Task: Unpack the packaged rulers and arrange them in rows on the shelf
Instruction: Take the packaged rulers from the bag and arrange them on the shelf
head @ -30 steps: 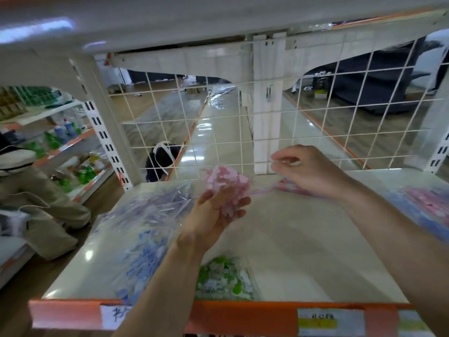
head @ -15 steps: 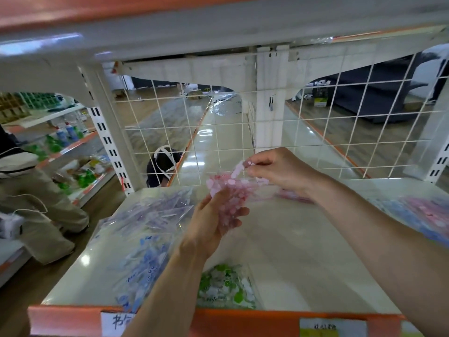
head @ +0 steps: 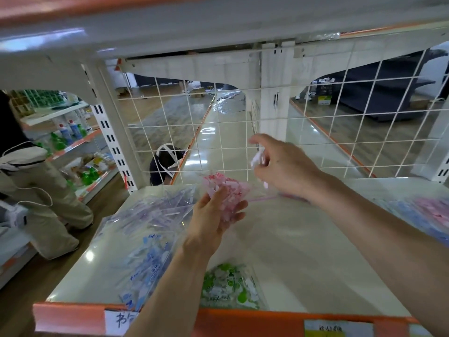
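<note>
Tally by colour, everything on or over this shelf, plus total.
Pink bundle, left hand grips: 1
Pale piece, right hand pinches: 1
Pink piece under right wrist: 1
Purple bag: 1
Blue pack: 1
Green pack: 1
Blue-and-pink heap, right edge, blurred: 1
Total: 7

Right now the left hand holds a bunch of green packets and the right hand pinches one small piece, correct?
Not green: the head view shows the left hand holding pink packets; the green packets lie on the shelf. The right hand does pinch one small piece.
</note>
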